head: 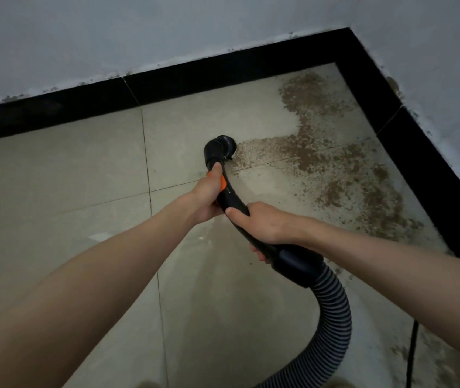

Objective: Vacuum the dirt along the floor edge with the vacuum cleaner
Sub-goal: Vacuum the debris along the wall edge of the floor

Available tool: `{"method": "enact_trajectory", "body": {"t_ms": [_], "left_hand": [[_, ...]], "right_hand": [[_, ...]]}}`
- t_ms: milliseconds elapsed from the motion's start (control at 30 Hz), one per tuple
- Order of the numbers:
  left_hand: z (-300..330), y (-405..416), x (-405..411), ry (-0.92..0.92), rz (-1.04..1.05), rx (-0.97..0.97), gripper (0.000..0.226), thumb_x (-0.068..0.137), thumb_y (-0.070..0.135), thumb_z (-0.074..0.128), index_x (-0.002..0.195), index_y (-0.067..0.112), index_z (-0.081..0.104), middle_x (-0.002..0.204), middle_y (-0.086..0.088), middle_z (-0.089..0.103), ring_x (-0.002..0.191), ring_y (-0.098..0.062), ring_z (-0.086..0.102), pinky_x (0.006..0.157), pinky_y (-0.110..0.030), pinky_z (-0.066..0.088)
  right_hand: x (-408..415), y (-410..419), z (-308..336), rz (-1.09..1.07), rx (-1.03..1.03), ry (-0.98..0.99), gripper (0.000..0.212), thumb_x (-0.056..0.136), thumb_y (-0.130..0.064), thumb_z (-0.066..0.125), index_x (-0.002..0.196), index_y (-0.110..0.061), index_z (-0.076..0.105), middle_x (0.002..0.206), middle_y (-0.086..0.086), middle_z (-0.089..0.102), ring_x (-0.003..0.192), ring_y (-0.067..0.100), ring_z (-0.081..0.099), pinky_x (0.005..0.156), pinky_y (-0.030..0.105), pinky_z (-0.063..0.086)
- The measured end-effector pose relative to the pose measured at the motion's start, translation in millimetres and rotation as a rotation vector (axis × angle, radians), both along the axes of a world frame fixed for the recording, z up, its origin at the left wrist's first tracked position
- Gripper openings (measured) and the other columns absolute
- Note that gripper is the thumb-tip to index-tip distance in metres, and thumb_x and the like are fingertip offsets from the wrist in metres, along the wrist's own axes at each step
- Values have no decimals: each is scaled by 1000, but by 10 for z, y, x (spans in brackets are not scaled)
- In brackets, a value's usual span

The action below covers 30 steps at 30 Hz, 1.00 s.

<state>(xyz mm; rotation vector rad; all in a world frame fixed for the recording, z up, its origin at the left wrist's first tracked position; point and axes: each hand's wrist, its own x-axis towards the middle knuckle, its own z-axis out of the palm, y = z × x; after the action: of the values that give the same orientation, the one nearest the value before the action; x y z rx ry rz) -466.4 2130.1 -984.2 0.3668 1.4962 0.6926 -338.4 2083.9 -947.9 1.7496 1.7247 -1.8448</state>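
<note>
The black vacuum handle [233,196] curves down to a round brush nozzle [224,148] that touches the beige tiled floor at the left end of a band of brown dirt [307,152]. My left hand [209,196] grips the handle high up, at its orange part. Lower on the handle, just above the collar of the ribbed grey hose [332,312], my right hand [259,225] grips it. Dirt spreads from the nozzle to the right and along the right floor edge into the corner.
Black skirting [223,71] runs along the back wall and down the right wall, meeting in a corner at the upper right. A thin black cable [412,357] lies on the floor at the lower right. The floor tiles [69,169] to the left show little dirt.
</note>
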Motion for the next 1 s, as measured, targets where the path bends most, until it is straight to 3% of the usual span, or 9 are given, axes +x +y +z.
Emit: {"method": "enact_trajectory", "body": {"t_ms": [200,367,500,767,933,1000], "left_hand": [[-60,65,266,18,-56,-16,43,99,50,38,110,9,47,89,-7,54,79,-20,57,58,-32,47],[-27,189,453,15,-89,-4,41,98,50,39,92,12,51,82,-4,56,73,-17,57,51,-27,48],[-1,293,649,7,-155,-6,42,98,51,38,99,11,50,84,-5,55,73,-18,56,55,-29,47],[1,499,1057,44,-272,18,45,98,53,37,90,10,50,84,-5,52,73,-18,53,57,-28,46],[-8,583,1192,20,-303,33,47,98,52,38,102,7,49,84,-6,52,73,-18,53,58,-28,46],[-12,607,1201,30,-311,40,46,98,52,39,96,8,51,85,-6,52,74,-18,53,58,-28,47]], "right_hand": [[286,-31,-41,-47,-18,29,49,100,-53,37,84,-7,44,61,12,58,36,19,56,41,28,49],[440,43,-26,-104,-4,61,49,101,-52,38,84,-7,46,61,12,59,36,19,57,41,27,48],[590,86,-51,-153,4,62,49,101,-51,37,87,-5,47,61,13,60,38,21,58,41,28,49],[872,201,-139,-290,8,69,51,101,-51,37,83,-4,49,52,11,58,34,20,56,36,25,45],[940,230,-161,-347,11,68,51,101,-51,37,82,-5,49,49,8,58,34,20,56,35,25,44],[945,243,-163,-343,13,72,52,101,-52,37,84,-4,50,52,9,59,36,21,58,37,26,46]]}}
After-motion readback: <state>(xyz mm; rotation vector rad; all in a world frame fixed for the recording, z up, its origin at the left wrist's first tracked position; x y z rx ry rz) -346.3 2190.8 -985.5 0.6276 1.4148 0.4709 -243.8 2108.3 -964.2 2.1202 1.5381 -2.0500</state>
